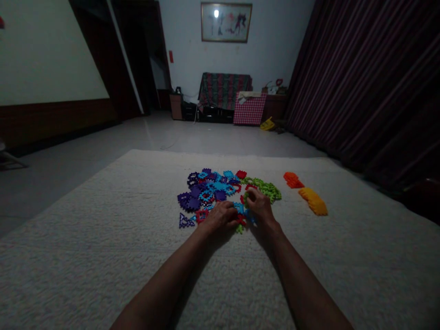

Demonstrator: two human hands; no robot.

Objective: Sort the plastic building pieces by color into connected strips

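A heap of flat, notched plastic building pieces [219, 187] lies on a pale textured mat, mostly purple, blue and red. My left hand [222, 215] is low over its near edge, fingers together and curled downward; whatever is under the fingertips is hidden. Beside it, my right hand [261, 206] pinches what looks like a green notched piece [246, 197]. Light blue pieces [239, 207] show between the two hands. Close behind the right hand is a group of green pieces [266, 188]. A purple triangular piece [185, 221] lies left of my left hand.
Orange pieces [293, 179] and a row of yellow pieces [312, 201] lie on the right of the mat [103, 238]. Farther off stands a cloth-covered cabinet [225, 89] against the wall. Dark curtains [354, 78] hang along the right side.
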